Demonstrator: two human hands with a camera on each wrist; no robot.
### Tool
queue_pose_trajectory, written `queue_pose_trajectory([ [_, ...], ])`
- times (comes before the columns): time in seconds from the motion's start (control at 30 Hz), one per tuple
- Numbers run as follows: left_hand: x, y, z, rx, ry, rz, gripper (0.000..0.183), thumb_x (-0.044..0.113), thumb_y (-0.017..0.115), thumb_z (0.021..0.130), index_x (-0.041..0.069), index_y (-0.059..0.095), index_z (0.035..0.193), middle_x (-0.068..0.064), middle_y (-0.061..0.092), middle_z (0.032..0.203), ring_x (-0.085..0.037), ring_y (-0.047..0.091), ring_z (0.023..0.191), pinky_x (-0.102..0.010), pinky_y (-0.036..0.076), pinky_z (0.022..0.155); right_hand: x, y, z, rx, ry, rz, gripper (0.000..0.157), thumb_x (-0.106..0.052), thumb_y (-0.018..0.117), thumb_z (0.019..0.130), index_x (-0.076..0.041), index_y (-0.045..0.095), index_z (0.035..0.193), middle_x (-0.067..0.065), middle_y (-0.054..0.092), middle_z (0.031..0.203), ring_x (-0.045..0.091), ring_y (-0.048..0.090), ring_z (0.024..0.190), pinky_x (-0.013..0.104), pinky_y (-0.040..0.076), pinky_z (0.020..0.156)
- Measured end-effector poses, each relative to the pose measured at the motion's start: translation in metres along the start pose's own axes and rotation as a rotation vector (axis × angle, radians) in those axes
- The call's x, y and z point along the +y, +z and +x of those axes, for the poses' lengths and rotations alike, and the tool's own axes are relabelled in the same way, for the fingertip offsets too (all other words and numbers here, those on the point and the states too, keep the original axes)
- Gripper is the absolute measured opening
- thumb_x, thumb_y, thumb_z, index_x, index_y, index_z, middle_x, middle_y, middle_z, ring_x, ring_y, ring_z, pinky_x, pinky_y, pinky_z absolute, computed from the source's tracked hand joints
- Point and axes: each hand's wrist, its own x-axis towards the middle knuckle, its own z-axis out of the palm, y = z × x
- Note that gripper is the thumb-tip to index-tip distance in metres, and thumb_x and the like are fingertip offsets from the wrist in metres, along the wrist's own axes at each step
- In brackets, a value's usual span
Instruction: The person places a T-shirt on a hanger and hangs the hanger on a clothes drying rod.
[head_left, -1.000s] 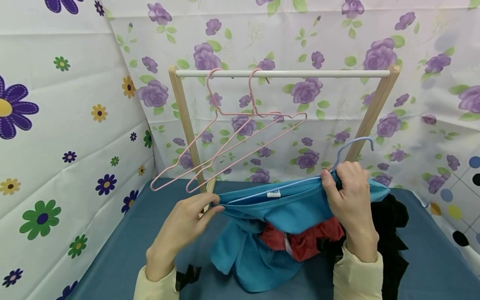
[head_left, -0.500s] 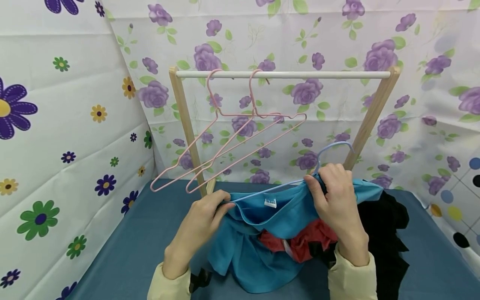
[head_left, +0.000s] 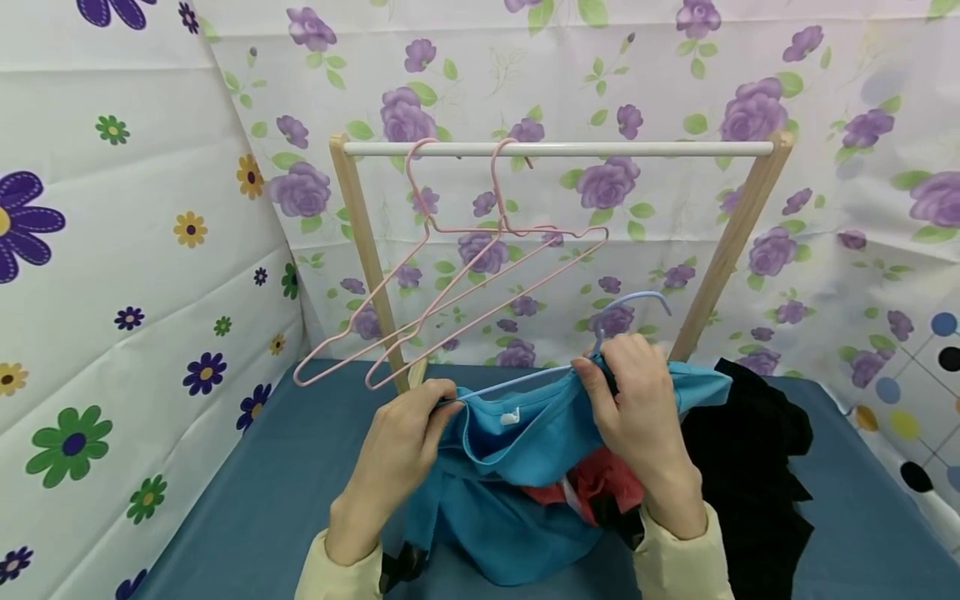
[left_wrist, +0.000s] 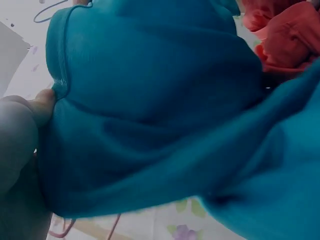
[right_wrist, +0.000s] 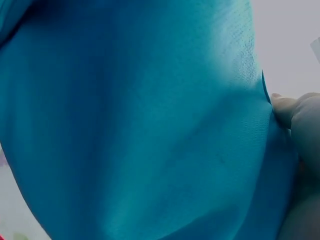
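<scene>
A blue garment (head_left: pixel 517 533) hangs between my two hands, its neckline gaping and a white label (head_left: pixel 510 417) showing inside. Through the neckline runs a light blue hanger (head_left: pixel 517 382), its hook standing up above the cloth. My left hand (head_left: pixel 401 450) pinches the left edge of the neckline, right where the hanger's arm enters. With thumb and fingers, my right hand (head_left: pixel 637 408) grips the collar and hanger just below the hook. In both wrist views the blue cloth fills most of the picture, and the hanger's lower part is hidden inside it.
Behind, a wooden rack with a white rail (head_left: pixel 555 150) carries two pink hangers (head_left: pixel 450 308) at its left part. Red cloth (head_left: pixel 603 479) lies under the blue garment, and black cloth (head_left: pixel 750 483) is heaped at the right on the blue table cover (head_left: pixel 247 492).
The right hand, with the hanger's hook, has moved left, closer to the left hand. The left hand has shifted slightly right, and the neckline now sags wider open.
</scene>
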Motion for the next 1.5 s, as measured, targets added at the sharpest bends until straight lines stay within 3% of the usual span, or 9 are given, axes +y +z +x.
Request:
queue_pose_trajectory([
  [0.2,0.004,-0.007,0.002,0.020,0.035,0.043,0.026,-0.004,0.071,0.085,0.007,0.060,0.106,-0.001,0.061,0.089,-0.011,0.050,0.068,-0.027,0.045,0.060,-0.013,0.013,0.000,-0.003,-0.008,0.028,0.045,-0.043,0.044,0.103,-0.011,0.045,0.073,-0.001,0.035,0.067,0.016,0.034,0.062,0.034,0.021,0.064],
  [0.47,0.009,-0.006,0.001,-0.012,0.030,0.034,0.022,-0.002,0.068,0.089,0.008,0.059,0.107,0.001,0.059,0.088,-0.009,0.051,0.066,-0.025,0.045,0.059,-0.027,0.032,-0.005,-0.085,-0.007,0.075,0.043,-0.044,0.043,0.104,-0.013,0.043,0.074,-0.002,0.033,0.068,0.014,0.033,0.064,0.033,0.021,0.065],
  [0.73,0.009,-0.003,0.000,-0.038,0.027,0.030,0.011,0.010,0.057,0.099,0.008,0.060,0.110,-0.001,0.062,0.091,-0.009,0.056,0.070,-0.025,0.048,0.060,-0.031,0.040,-0.007,-0.137,-0.074,0.118,0.039,-0.040,0.044,0.104,-0.012,0.051,0.079,-0.002,0.039,0.072,0.013,0.037,0.067,0.033,0.027,0.066],
  [0.83,0.009,-0.003,0.000,-0.036,0.035,0.035,0.012,0.013,0.054,0.101,0.007,0.060,0.110,-0.001,0.062,0.092,-0.010,0.057,0.070,-0.025,0.049,0.060,-0.027,0.036,-0.007,-0.192,-0.087,0.153,0.036,-0.039,0.045,0.104,-0.009,0.059,0.089,-0.002,0.046,0.077,0.012,0.042,0.070,0.033,0.034,0.068],
  [0.97,0.006,-0.005,0.000,-0.020,0.043,0.053,0.011,0.011,0.056,0.100,0.007,0.061,0.109,-0.002,0.063,0.091,-0.011,0.059,0.070,-0.025,0.050,0.060,-0.018,0.029,-0.008,-0.264,-0.085,0.190,0.032,-0.030,0.065,0.095,-0.003,0.063,0.113,0.005,0.064,0.099,0.017,0.061,0.088,0.036,0.050,0.080],
  [1.1,0.002,-0.008,0.001,0.013,0.045,0.063,0.011,0.009,0.058,0.099,0.007,0.062,0.109,-0.001,0.063,0.090,-0.010,0.058,0.068,-0.026,0.049,0.058,-0.009,0.024,-0.008,-0.296,-0.088,0.214,0.038,-0.008,0.078,0.084,-0.001,0.062,0.118,0.009,0.066,0.108,0.020,0.065,0.096,0.039,0.054,0.083],
  [1.2,0.001,-0.010,0.002,0.032,0.059,0.065,0.012,0.013,0.054,0.102,0.007,0.062,0.109,-0.002,0.063,0.089,-0.009,0.055,0.066,-0.025,0.047,0.056,-0.002,0.020,-0.008,-0.288,-0.109,0.219,0.027,-0.003,0.072,0.087,-0.002,0.064,0.113,0.007,0.066,0.102,0.018,0.064,0.090,0.035,0.053,0.079],
  [1.3,-0.001,-0.013,0.002,0.049,0.072,0.073,0.019,0.019,0.048,0.105,0.007,0.063,0.110,-0.003,0.064,0.090,-0.010,0.054,0.065,-0.025,0.045,0.055,0.004,0.016,-0.008,-0.269,-0.120,0.204,0.015,-0.012,0.063,0.096,-0.004,0.066,0.109,0.004,0.066,0.095,0.015,0.063,0.081,0.031,0.052,0.071],
  [1.5,-0.008,-0.023,0.000,0.101,0.056,0.108,0.029,0.025,0.045,0.106,0.004,0.065,0.110,-0.006,0.066,0.093,-0.015,0.063,0.070,-0.029,0.051,0.057,0.015,0.009,-0.009,-0.196,-0.137,0.123,0.029,-0.032,0.049,0.103,-0.011,0.066,0.092,-0.004,0.056,0.075,0.004,0.045,0.058,0.022,0.039,0.053],
])
